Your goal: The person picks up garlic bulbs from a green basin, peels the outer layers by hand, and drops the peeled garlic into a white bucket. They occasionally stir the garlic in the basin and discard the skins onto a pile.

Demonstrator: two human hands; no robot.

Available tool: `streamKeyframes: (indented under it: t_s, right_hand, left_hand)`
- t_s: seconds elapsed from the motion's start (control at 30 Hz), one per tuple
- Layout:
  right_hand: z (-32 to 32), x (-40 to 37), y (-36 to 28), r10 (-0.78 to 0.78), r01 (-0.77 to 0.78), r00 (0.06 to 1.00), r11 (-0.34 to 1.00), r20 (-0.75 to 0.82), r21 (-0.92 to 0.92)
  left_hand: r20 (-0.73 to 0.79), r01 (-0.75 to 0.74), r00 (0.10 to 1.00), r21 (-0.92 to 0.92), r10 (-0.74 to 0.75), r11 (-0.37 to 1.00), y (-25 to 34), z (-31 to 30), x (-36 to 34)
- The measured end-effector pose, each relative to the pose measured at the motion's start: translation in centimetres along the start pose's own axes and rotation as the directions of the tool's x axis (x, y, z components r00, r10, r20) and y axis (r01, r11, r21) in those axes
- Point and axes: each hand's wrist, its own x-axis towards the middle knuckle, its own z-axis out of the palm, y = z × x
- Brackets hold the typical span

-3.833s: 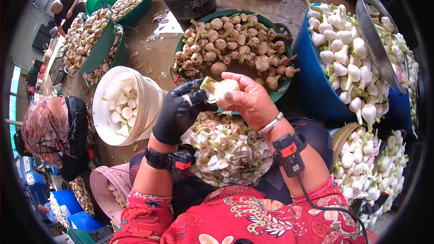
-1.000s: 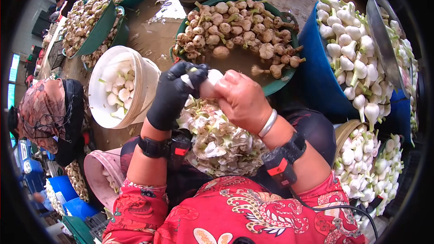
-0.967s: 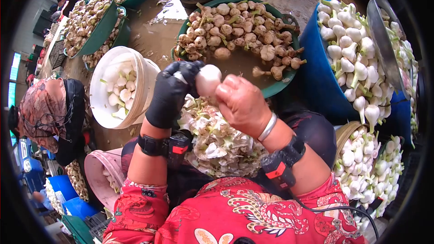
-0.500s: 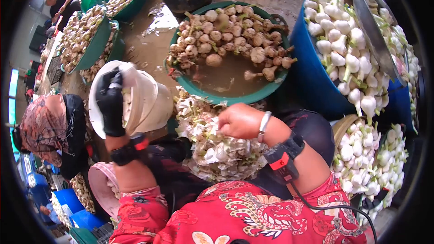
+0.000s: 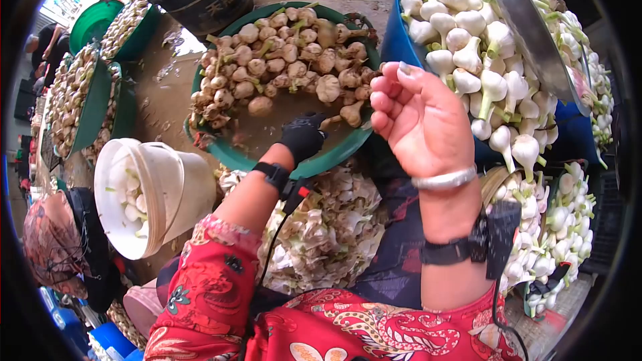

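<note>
My left hand (image 5: 302,138), in a black glove, reaches over the near side of a green basin (image 5: 328,166) of unpeeled garlic bulbs (image 5: 281,50) and brownish water. Its fingertips are close to the stem of one loose garlic bulb (image 5: 351,113); the dark glove hides whether they touch it. Bare and palm up, my right hand (image 5: 424,110) is raised beside the basin's right rim. Its fingers are loosely curled and apart from the palm, with nothing visible in them. Below the basin, a heap of garlic skins (image 5: 324,234) lies before my lap.
At left a white bucket (image 5: 190,184) lies tilted with peeled garlic inside. A blue tub (image 5: 394,50) heaped with white garlic stands at right, a metal pan (image 5: 528,27) leaning on it. A black bucket (image 5: 207,3) is behind the basin. Another person (image 5: 60,241) sits at left.
My left hand has moved from the white bucket's mouth to the basin. My right hand has risen from the skins heap, turned palm up and loosened. The view has shifted rightward.
</note>
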Motion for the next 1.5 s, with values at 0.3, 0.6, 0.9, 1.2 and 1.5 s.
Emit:
streamKeyframes:
  t_s: [0.3,0.6,0.9,1.2,1.5]
  right_hand:
    - [0.8,0.3,0.0,-0.056,0.058,0.998,0.995,0.031,-0.076]
    - [2.1,-1.5,6.8,0.002,0.167,0.971,0.716,0.241,-0.678]
    - [3.4,-2.3,13.9,0.037,0.198,0.883,0.875,0.469,-0.443]
    - [3.6,-1.9,13.9,0.128,-0.008,0.899,0.961,0.420,-0.275]
    - [3.0,-1.4,15.6,-0.126,0.350,0.891,0.801,0.436,-0.485]
  left_hand:
    - [0.268,0.124,0.944,0.259,-0.195,0.958,-2.6,5.0,3.0]
    - [0.160,0.234,0.933,-0.950,-0.321,0.208,3.0,-11.3,-10.6]
    - [-0.042,0.114,0.908,-0.932,-0.416,0.343,6.6,-17.1,-18.7]
    - [-0.162,-0.063,0.943,-0.944,-0.291,0.324,5.9,-16.8,-19.2]
    - [-0.208,-0.048,0.933,-0.879,-0.292,0.474,6.8,-16.4,-18.3]
